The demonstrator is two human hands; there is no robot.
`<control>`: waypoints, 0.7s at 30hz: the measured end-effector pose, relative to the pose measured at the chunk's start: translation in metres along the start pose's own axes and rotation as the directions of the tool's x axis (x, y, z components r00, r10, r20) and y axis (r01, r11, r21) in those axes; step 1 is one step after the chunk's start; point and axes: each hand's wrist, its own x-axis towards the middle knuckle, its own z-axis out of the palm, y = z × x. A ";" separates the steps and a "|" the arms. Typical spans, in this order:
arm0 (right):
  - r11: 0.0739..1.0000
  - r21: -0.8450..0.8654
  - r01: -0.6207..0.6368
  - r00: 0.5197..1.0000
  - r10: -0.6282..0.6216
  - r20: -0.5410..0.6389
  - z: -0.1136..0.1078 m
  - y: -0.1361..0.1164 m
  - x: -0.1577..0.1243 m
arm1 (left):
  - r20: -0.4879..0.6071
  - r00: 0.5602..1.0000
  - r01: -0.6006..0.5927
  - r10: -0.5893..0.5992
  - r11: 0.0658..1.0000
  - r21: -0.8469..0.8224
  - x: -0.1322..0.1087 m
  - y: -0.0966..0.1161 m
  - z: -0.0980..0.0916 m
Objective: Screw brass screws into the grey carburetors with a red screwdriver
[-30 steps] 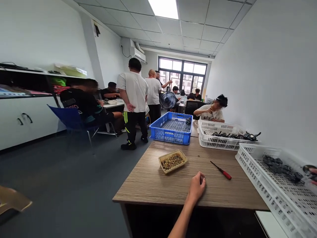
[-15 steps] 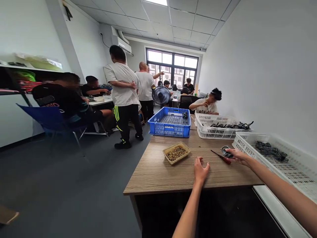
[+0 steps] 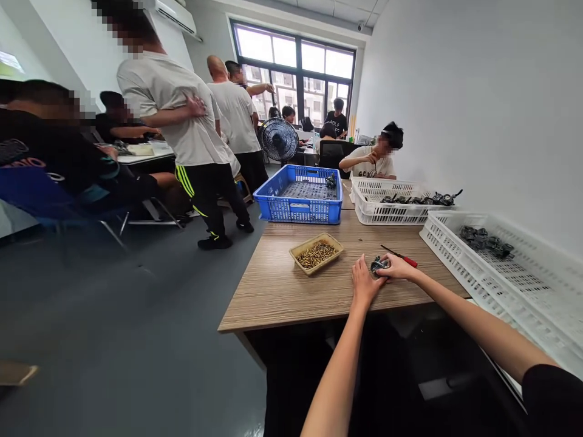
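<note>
A small round, dark grey mechanical part is held low over the wooden table between my two hands; its exact kind is too small to make out. My right hand grips it from the right. On its other side, my left hand curls its fingers and thumb around it. Just beyond my right hand lies a screwdriver with a red handle, its dark shaft pointing away to the left. A beige tray of small brass-coloured screws or pins sits to the left of my hands.
A blue crate with a dark part inside stands at the table's far side. Beside it, a white crate holds several dark parts; another white crate on the right holds more. A co-worker sits beyond; others stand or sit left.
My right hand has brought the dark part leftward from near the right crate to my left hand, which has closed around it. The camera view has tilted and shifted.
</note>
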 end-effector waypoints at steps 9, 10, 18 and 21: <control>0.888 -0.417 0.195 0.979 -0.204 0.022 0.003 -0.011 -0.015 | 0.102 0.994 -0.056 0.047 0.995 0.085 -0.003 -0.001 -0.002; 0.858 -0.465 0.221 0.973 -0.225 0.047 0.002 -0.012 -0.017 | 0.105 0.993 -0.054 0.045 0.995 0.085 -0.003 0.000 -0.002; 0.827 -0.504 0.250 0.946 -0.319 -0.056 -0.022 0.023 -0.040 | 0.040 0.999 -0.033 0.031 0.998 0.051 -0.005 0.005 -0.003; 0.802 -0.546 0.242 0.905 -0.390 -0.171 -0.037 0.059 -0.053 | 0.026 0.999 -0.039 0.036 0.995 0.093 -0.005 0.007 -0.004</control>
